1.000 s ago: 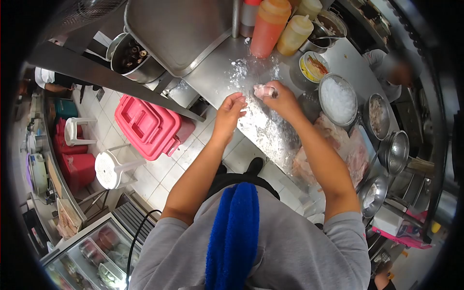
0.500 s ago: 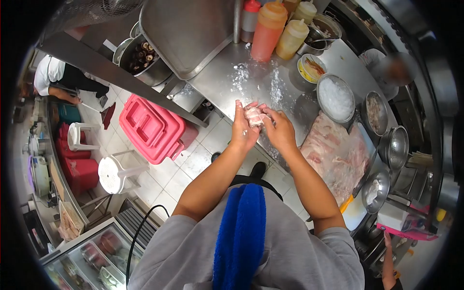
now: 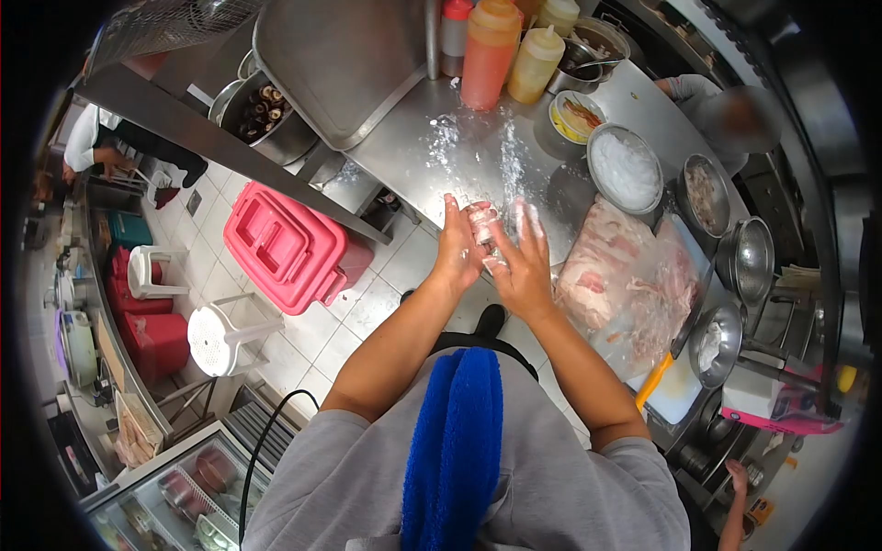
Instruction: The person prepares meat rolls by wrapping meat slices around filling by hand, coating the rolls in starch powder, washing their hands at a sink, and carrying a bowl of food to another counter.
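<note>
My left hand (image 3: pixel 457 246) holds a small pale pink piece of raw meat (image 3: pixel 480 223), dusted with white powder, in its palm and fingers above the steel table's edge. Beside it, my right hand (image 3: pixel 522 262) has its fingers stretched out and apart, the tips coated white. Its thumb side is close to the meat; whether it touches is unclear. White powder (image 3: pixel 444 142) streaks the steel table (image 3: pixel 409 174) beyond my hands. To the right lies a large slab of raw meat (image 3: pixel 588 275), partly under clear plastic.
A bowl of white powder (image 3: pixel 625 170), metal bowls (image 3: pixel 746 262) and sauce bottles (image 3: pixel 490 55) line the table. An orange-handled knife (image 3: pixel 654 378) lies by the slab. At left are a pink lidded bin (image 3: pixel 285 243), white stools (image 3: pixel 213 340) and a person sweeping (image 3: pixel 138 147).
My right hand has opened and drawn slightly away from the meat, its fingers now straightened. The meat stays in my left hand. The view has shifted slightly.
</note>
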Available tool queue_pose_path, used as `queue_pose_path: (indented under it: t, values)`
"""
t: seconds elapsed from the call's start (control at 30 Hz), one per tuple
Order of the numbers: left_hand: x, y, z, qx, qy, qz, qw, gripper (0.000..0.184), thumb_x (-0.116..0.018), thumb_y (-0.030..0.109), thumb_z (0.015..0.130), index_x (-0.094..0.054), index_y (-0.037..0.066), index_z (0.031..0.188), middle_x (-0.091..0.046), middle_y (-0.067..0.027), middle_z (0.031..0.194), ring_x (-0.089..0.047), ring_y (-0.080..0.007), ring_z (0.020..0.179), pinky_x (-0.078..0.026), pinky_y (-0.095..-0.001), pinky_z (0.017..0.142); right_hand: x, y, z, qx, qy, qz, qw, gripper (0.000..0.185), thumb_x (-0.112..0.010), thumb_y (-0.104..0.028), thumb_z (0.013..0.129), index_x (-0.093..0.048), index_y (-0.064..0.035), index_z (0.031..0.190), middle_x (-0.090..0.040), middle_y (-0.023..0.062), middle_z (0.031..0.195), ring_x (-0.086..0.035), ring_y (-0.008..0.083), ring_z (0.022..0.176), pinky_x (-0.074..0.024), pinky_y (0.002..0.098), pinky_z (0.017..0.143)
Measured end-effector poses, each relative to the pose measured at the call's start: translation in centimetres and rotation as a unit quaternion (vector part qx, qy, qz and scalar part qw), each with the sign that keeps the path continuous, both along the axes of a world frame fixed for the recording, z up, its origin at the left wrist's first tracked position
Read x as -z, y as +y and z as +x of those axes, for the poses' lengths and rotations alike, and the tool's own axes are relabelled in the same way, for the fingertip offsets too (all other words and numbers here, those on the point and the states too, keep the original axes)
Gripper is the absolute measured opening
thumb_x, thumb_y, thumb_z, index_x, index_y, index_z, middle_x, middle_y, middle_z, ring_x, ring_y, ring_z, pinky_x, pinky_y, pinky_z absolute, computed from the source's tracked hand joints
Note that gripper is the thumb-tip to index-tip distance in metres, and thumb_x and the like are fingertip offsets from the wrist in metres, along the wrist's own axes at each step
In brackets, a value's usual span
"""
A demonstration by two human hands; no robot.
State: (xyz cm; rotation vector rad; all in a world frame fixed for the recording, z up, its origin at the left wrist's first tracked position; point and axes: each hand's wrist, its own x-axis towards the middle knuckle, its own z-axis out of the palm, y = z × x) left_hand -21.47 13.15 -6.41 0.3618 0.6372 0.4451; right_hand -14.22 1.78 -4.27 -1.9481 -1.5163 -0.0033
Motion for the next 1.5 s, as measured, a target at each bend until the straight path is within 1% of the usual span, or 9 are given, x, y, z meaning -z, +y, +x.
queue_pose_path:
  t: [0.23, 0.37, 0.63, 0.7, 0.77, 0.9, 1.03, 1.4, 1.5]
  values:
    - [-1.9, -0.9, 0.4, 0.015, 0.044, 0.004, 0.999, 0.071, -0.017, 0.066, 0.094, -0.045, 0.004, 0.118, -0.057, -0.0127, 0.105, -0.058, -0.0248, 0.093, -0.050, -0.0405, 0.085, -0.3, -0.2, -0.4, -0.022, 0.012, -0.008, 1.000, 0.045, -0.055, -0.027, 0.089, -0.056, -0.0099, 0.130, -0.028, 0.0267, 0.148, -0.031, 0.0457, 0.132, -0.0230, 0.0521, 0.109]
    - [-0.7, -0.8, 0.3, 0.003, 0.008, 0.019, 1.000, 0.066, -0.023, 0.065, 0.095, -0.048, 0.006, 0.111, -0.056, -0.0098, 0.094, -0.056, -0.0217, 0.085, -0.050, -0.0370, 0.077, 0.2, -0.2, 0.0, 0.061, 0.043, 0.024, 0.997, 0.045, -0.062, -0.031, 0.084, -0.060, -0.0106, 0.125, -0.030, 0.0243, 0.148, -0.031, 0.0466, 0.131, -0.0249, 0.0543, 0.108]
    - [-0.6, -0.7, 0.3, 0.069, 0.000, 0.021, 0.997, 0.077, -0.018, 0.071, 0.091, -0.047, 0.005, 0.118, -0.056, -0.0089, 0.100, -0.054, -0.0222, 0.096, -0.043, -0.0390, 0.090, -0.3, 0.0, 0.4, -0.001, 0.028, 0.005, 1.000, 0.037, -0.061, -0.029, 0.087, -0.064, -0.0109, 0.119, -0.033, 0.0230, 0.147, -0.030, 0.0470, 0.132, -0.0223, 0.0546, 0.109]
    - [-1.1, -0.8, 0.4, 0.064, 0.003, 0.013, 0.998, 0.077, -0.019, 0.071, 0.091, -0.046, 0.004, 0.119, -0.056, -0.0092, 0.101, -0.054, -0.0228, 0.097, -0.043, -0.0393, 0.091, 0.2, -0.4, 1.1, -0.035, 0.031, -0.038, 0.998, 0.032, -0.057, -0.018, 0.089, -0.065, -0.0120, 0.118, -0.029, 0.0214, 0.150, -0.026, 0.0419, 0.137, -0.0222, 0.0493, 0.111]
    - [-1.0, -0.6, 0.5, 0.055, 0.007, 0.003, 0.998, 0.078, -0.020, 0.071, 0.091, -0.045, 0.004, 0.121, -0.055, -0.0096, 0.102, -0.055, -0.0234, 0.097, -0.043, -0.0395, 0.091, 0.3, -0.3, 2.0, 0.015, 0.148, 0.068, 0.987, 0.029, -0.059, -0.020, 0.087, -0.067, -0.0089, 0.112, -0.036, 0.0200, 0.147, -0.032, 0.0418, 0.133, -0.0242, 0.0508, 0.109]
    - [-0.6, 0.1, 0.6, 0.064, -0.068, -0.027, 0.995, 0.071, -0.027, 0.067, 0.093, -0.045, 0.005, 0.121, -0.055, -0.0102, 0.102, -0.056, -0.0247, 0.097, -0.044, -0.0411, 0.092, -0.6, -1.1, 4.5, 0.098, 0.161, 0.052, 0.981, 0.030, -0.060, -0.012, 0.083, -0.067, -0.0076, 0.112, -0.037, 0.0202, 0.146, -0.036, 0.0402, 0.130, -0.0302, 0.0468, 0.106]
    - [0.3, -0.5, 1.3, 0.062, -0.056, -0.020, 0.996, 0.062, -0.033, 0.060, 0.096, -0.045, 0.004, 0.120, -0.057, -0.0115, 0.103, -0.058, -0.0246, 0.097, -0.047, -0.0400, 0.090, -1.2, -1.4, 2.6, 0.032, -0.005, 0.020, 0.999, 0.034, -0.065, -0.017, 0.082, -0.066, -0.0080, 0.114, -0.040, 0.0207, 0.143, -0.037, 0.0435, 0.128, -0.0325, 0.0489, 0.104]
    - [-0.2, -0.5, 2.1, 0.075, -0.013, -0.016, 0.997, 0.071, -0.025, 0.064, 0.095, -0.043, 0.002, 0.124, -0.056, -0.0125, 0.107, -0.056, -0.0249, 0.100, -0.045, -0.0402, 0.093, -1.2, -2.3, 2.1, -0.010, 0.021, -0.016, 1.000, 0.034, -0.053, -0.020, 0.090, -0.063, -0.0098, 0.121, -0.035, 0.0209, 0.147, -0.031, 0.0433, 0.133, -0.0228, 0.0492, 0.110]
    - [0.2, -0.6, 2.3, 0.058, -0.051, -0.025, 0.997, 0.073, -0.022, 0.065, 0.095, -0.043, 0.002, 0.125, -0.056, -0.0133, 0.109, -0.054, -0.0266, 0.103, -0.044, -0.0417, 0.094, -1.6, -2.7, 4.9, 0.067, 0.088, 0.072, 0.991, 0.029, -0.055, -0.021, 0.091, -0.066, -0.0091, 0.115, -0.037, 0.0205, 0.145, -0.030, 0.0428, 0.133, -0.0254, 0.0496, 0.109]
